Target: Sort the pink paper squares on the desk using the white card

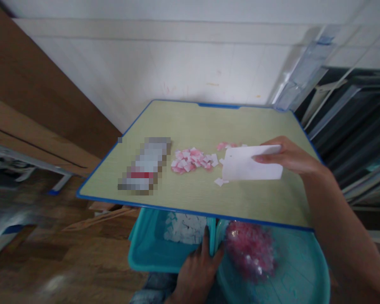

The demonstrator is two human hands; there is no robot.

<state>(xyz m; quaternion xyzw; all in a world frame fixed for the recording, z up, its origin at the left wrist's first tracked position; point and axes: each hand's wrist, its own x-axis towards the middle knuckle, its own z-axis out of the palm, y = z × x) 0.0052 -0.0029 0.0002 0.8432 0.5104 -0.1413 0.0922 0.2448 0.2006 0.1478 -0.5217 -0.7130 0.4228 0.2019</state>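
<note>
My right hand [288,156] pinches a white card [250,164] with rounded corners and a small hole, thumb in front and fingers behind. The card stands tilted just above the table, at the right end of a heap of small pink and white paper pieces [191,159]. A few pieces lie beside and behind the card. Below the table edge, my left hand [198,266] grips the side rim of a teal bin [155,269], index finger inside and thumb outside. White paper pieces [186,228] lie in that bin.
The small table [256,202] has a blue edge and touches the white wall [177,63]. A pixelated object [145,164] lies on its left. A clear bag of pink pieces [251,249] sits in a round teal basin [304,266]. Dark panels [361,114] stand at right.
</note>
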